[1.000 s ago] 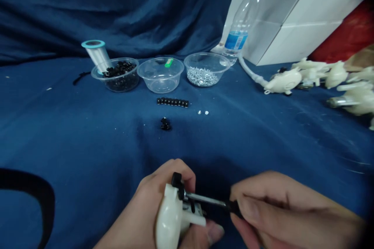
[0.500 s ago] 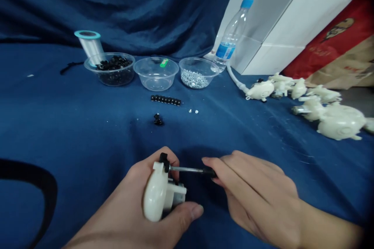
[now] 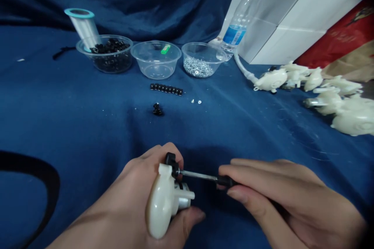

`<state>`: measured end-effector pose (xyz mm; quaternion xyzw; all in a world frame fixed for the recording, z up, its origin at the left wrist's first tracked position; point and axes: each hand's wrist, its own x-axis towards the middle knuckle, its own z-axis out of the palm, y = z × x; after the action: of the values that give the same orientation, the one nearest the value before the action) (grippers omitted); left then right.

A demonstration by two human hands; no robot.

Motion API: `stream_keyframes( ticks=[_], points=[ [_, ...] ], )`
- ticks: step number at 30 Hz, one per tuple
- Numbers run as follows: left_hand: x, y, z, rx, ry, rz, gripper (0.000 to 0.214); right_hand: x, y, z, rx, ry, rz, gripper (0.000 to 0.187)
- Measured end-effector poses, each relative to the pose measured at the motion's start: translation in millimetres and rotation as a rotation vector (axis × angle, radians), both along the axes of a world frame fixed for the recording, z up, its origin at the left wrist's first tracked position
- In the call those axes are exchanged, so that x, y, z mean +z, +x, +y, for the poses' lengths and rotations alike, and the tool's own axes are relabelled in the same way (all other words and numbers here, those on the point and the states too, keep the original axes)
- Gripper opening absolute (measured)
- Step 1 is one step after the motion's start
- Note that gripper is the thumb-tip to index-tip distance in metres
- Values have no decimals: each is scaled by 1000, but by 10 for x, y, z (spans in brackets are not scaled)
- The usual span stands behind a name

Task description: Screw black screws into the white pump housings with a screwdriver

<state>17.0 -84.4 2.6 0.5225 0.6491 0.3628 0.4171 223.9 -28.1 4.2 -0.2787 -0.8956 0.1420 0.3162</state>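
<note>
Near: white housing (image 3: 160,206) gripped in L hand (image 3: 137,190), front ctr. Black fitting (image 3: 170,159) at its top met by screwdriver (image 3: 200,175) tip; handle pinched betw. thumb & fingers of R hand (image 3: 283,192). Vs 0.5 s ago: R hand rolled, thumb now exposed; tip kept at fitting.
Mid, on blue-clothed worktop (image 3: 87,136): black bits (image 3: 157,110), two screws (image 3: 200,102), row of black pieces (image 3: 166,89).
Far: L bowl (image 3: 87,56) w/ black parts, spool (image 3: 83,27) partly masked by it; mid bowl (image 3: 154,62), green sticker (image 3: 165,49); R bowl (image 3: 216,60) w/ screws. Bottle (image 3: 233,34) blue-labelled, print illegible. R side: more housings (image 3: 271,80), white boxes (image 3: 292,42), red bag (image 3: 341,38), partial logo.
</note>
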Motion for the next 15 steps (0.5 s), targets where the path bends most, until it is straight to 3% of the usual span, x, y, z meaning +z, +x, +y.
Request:
stream_keyframes(
  ticks=[5,9,12,15],
  points=[
    [-73,-69,46,-100,56,38,29,41,-25,56,74,-350,35,25],
    [-142,-141,47,-225,131,142,28,45,9,56,10,-602,49,26],
    [-130,-147,11,-221,157,150,34,89,9,85,-16,-990,-15,41],
    [-26,-124,-12,-180,-8,138,36,147,-30,147,14,-1409,-25,55]
  ],
)
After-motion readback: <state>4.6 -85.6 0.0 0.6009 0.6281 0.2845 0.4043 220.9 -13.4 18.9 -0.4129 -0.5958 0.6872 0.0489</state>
